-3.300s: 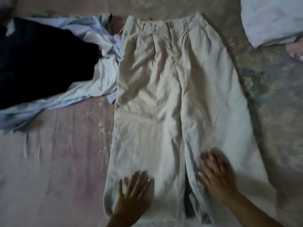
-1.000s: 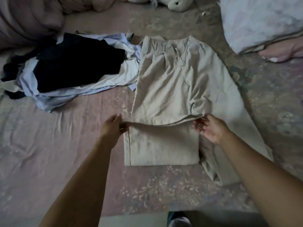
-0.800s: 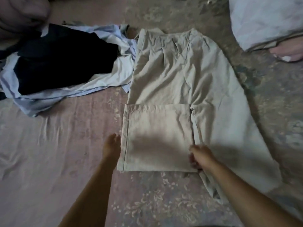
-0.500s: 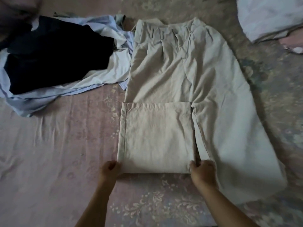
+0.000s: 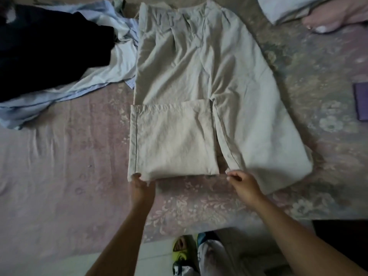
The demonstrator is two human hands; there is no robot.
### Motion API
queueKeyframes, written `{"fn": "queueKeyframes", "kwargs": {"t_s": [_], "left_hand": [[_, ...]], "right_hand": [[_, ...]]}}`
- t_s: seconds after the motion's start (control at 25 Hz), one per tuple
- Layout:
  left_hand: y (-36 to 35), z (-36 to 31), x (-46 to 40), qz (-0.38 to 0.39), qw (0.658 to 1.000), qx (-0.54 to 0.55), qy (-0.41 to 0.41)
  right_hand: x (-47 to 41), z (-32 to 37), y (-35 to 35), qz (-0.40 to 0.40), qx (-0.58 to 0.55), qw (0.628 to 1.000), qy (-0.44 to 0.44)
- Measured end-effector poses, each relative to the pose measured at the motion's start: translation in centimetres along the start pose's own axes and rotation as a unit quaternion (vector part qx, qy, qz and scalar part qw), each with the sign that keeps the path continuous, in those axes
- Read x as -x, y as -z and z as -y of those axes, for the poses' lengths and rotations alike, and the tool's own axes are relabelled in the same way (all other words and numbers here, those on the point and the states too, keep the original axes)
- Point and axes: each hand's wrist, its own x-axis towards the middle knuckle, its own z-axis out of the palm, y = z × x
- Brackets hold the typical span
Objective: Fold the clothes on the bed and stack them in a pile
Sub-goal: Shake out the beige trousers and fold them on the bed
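Beige trousers (image 5: 191, 62) lie flat on the bed (image 5: 59, 166), waistband at the far end; the left leg (image 5: 173, 138) is folded up on itself into a rectangle, its hem lying across the thigh; the right leg (image 5: 256, 126) lies at full length, slanting out to the right. The left hand (image 5: 140, 185) pinches the near left corner of the folded leg, thumb on top, fingers hidden under the cloth; the right hand (image 5: 242, 183) sits just beside the near right corner, at the inner edge of the right leg, fingers curled, and whether it grips cloth I cannot tell. To the left of the trousers lies a heap: a dark garment (image 5: 49, 50) on a pale blue shirt (image 5: 111, 66), the shirt touching the trousers' left edge. A pillow (image 5: 282, 8) sits at the far right; a purple object (image 5: 361, 100) lies at the right edge.
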Motion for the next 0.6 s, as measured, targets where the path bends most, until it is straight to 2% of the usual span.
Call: {"fn": "queueKeyframes", "kwargs": {"t_s": [0.08, 0.2, 0.32, 0.4, 0.48, 0.6], "left_hand": [[-3.1, -1.8, 4.4, 0.068, 0.997, -0.013, -0.031], [-8.9, -4.2, 10.8, 0.243, 0.968, -0.031, -0.056], [-13.3, -6.3, 14.2, 0.306, 0.950, 0.011, -0.067], [-16.0, -7.2, 15.0, 0.307, 0.945, 0.042, -0.099], [-18.6, -7.0, 15.0, 0.258, 0.958, -0.001, -0.123], [-21.4, -6.0, 14.2, 0.175, 0.967, -0.040, -0.181]], "right_hand": [[1.3, -1.7, 2.5, -0.026, -0.020, 0.999, 0.000], [1.8, -4.0, 7.5, -0.097, -0.014, 0.995, 0.004], [-1.8, -6.4, 13.3, -0.162, 0.051, 0.985, -0.019], [-5.3, -8.2, 16.7, -0.169, 0.119, 0.978, -0.011], [-7.8, -9.5, 19.0, -0.113, 0.168, 0.979, -0.003], [-10.0, -10.5, 20.8, -0.005, 0.159, 0.986, 0.059]]}}
